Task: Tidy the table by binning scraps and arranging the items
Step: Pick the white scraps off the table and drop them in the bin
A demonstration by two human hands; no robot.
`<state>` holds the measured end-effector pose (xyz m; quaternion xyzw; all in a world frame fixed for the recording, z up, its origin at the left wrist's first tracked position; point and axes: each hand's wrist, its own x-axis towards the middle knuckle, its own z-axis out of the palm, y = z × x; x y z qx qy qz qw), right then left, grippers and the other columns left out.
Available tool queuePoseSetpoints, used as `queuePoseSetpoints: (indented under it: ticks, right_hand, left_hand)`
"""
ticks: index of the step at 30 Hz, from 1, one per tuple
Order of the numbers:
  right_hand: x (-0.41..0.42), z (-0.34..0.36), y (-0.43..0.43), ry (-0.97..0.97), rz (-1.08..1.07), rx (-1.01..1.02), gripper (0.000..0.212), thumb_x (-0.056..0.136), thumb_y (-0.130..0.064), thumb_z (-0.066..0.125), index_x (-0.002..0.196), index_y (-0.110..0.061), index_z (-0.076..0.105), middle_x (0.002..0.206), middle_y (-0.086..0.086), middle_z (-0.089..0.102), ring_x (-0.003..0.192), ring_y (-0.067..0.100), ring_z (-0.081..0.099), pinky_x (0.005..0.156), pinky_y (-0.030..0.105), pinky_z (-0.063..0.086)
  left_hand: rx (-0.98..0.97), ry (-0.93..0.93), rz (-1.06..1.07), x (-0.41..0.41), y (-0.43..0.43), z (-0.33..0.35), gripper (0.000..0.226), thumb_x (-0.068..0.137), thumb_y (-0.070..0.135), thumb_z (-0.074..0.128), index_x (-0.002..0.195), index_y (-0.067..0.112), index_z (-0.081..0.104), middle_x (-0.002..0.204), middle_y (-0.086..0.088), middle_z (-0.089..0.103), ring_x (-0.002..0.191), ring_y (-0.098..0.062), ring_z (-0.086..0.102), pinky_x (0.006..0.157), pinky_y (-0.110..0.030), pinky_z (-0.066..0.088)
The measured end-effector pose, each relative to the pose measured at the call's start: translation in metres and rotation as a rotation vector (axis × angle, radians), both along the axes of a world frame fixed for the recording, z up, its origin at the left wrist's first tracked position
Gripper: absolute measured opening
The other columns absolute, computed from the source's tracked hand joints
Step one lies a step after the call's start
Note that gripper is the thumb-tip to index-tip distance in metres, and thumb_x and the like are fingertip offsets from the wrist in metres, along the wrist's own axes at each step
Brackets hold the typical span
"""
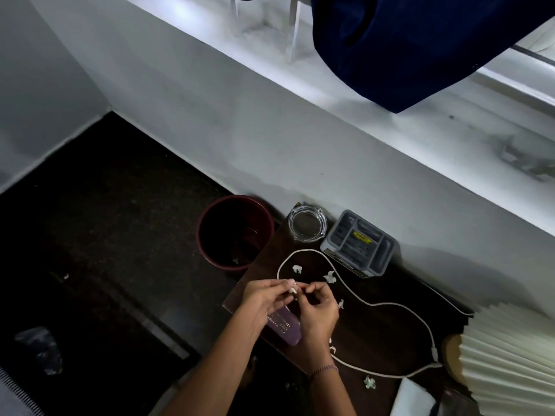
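Over the dark wooden table (375, 331), my left hand (264, 298) and my right hand (318, 307) meet fingertip to fingertip and pinch a small white paper scrap (292, 288) between them. More white scraps lie on the table: one (297, 268) and another (330, 276) just beyond my hands, one (341, 304) by my right hand, and a greenish one (369, 382) near the front. A dark red bin (210, 235) stands on the floor left of the table, with bits of paper at its bottom.
A white cable (390, 304) loops across the table. A glass ashtray (307, 224) and a grey organiser tray (360, 243) stand at the back by the wall. A purple book (285, 325) lies under my wrists. A pleated lamp shade (510, 355) sits at right.
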<state>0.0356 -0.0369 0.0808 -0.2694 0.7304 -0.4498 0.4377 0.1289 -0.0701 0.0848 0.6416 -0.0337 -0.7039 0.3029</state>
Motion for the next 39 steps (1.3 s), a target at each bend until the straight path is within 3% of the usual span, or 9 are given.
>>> queuePoseSetpoints:
  ticks: [6,11,16,18,21,23,29,34,39]
  right_hand:
    - [0.017,-0.005,-0.012,0.074,0.148,0.01,0.015,0.08,-0.003,0.067,0.075,-0.016,0.062,0.08,-0.006,0.069,0.081,0.001,0.065,0.076,0.015,0.049]
    - [0.034,-0.012,-0.021,0.045,0.146,-0.038,0.019,0.088,-0.001,0.053,0.086,-0.017,0.063,0.086,-0.007,0.07,0.087,-0.003,0.064,0.079,0.009,0.047]
    - [0.042,-0.025,-0.022,-0.049,0.073,0.014,0.024,0.09,0.003,0.047,0.087,-0.014,0.063,0.083,-0.003,0.07,0.078,-0.001,0.064,0.073,0.018,0.05]
    - [0.043,-0.029,-0.02,-0.084,0.067,0.052,0.03,0.09,0.003,0.046,0.085,-0.02,0.064,0.082,-0.001,0.07,0.074,0.003,0.064,0.071,0.02,0.051]
    - [0.042,-0.032,-0.018,-0.102,0.057,0.086,0.035,0.09,0.005,0.044,0.084,-0.023,0.064,0.082,0.002,0.07,0.072,0.007,0.062,0.069,0.02,0.048]
    - [0.04,-0.032,-0.017,-0.1,0.054,0.095,0.035,0.089,0.005,0.044,0.085,-0.022,0.065,0.082,0.004,0.07,0.071,0.007,0.062,0.068,0.021,0.048]
    - [0.021,-0.034,-0.006,-0.075,-0.042,0.135,0.035,0.089,0.005,0.044,0.082,-0.023,0.065,0.08,-0.001,0.069,0.071,0.005,0.062,0.072,0.023,0.051]
    - [-0.008,-0.035,0.016,0.087,-0.082,0.188,0.034,0.088,0.002,0.049,0.082,-0.029,0.062,0.087,-0.006,0.069,0.085,0.007,0.065,0.077,0.017,0.049]
    - [-0.057,-0.041,0.051,0.593,-0.062,0.398,0.023,0.083,-0.003,0.06,0.103,-0.014,0.063,0.112,0.012,0.054,0.106,0.029,0.046,0.084,0.03,0.038]
  left_hand:
    - [-0.043,-0.111,0.053,0.015,-0.011,-0.009,0.01,0.079,-0.008,0.064,0.07,-0.003,0.064,0.074,-0.014,0.065,0.068,-0.019,0.064,0.05,-0.015,0.055]
    - [-0.022,-0.238,0.122,0.029,-0.039,-0.021,0.019,0.082,-0.01,0.058,0.066,-0.001,0.061,0.064,-0.012,0.059,0.039,-0.008,0.06,0.04,-0.011,0.048]
    - [-0.014,-0.331,0.23,0.055,-0.076,-0.028,0.015,0.081,-0.008,0.06,0.093,-0.016,0.063,0.062,-0.008,0.057,0.033,-0.005,0.056,0.038,-0.01,0.046]
    - [-0.029,-0.307,0.294,0.065,-0.09,-0.026,0.02,0.08,-0.012,0.059,0.1,-0.018,0.061,0.068,-0.015,0.059,0.042,-0.015,0.062,0.047,-0.016,0.052]
    - [0.027,-0.232,0.274,0.074,-0.106,-0.026,0.03,0.088,-0.004,0.054,0.116,-0.016,0.052,0.096,-0.03,0.061,0.09,-0.042,0.064,0.08,-0.037,0.053]
    - [0.065,-0.241,0.199,0.079,-0.112,-0.027,0.037,0.093,0.007,0.049,0.126,-0.011,0.044,0.121,-0.032,0.054,0.112,-0.043,0.056,0.087,-0.044,0.048]
    - [0.072,-0.351,0.123,0.075,-0.106,-0.032,0.036,0.097,0.013,0.043,0.126,-0.008,0.047,0.125,-0.028,0.056,0.111,-0.035,0.059,0.083,-0.035,0.048]
    - [0.071,-0.315,0.049,0.043,-0.074,-0.026,0.034,0.098,0.011,0.04,0.124,-0.01,0.047,0.126,-0.029,0.055,0.115,-0.036,0.057,0.086,-0.033,0.046]
    - [0.066,-0.328,-0.021,0.013,-0.04,-0.018,0.029,0.094,0.007,0.047,0.115,-0.012,0.054,0.116,-0.031,0.06,0.106,-0.036,0.062,0.082,-0.031,0.049]
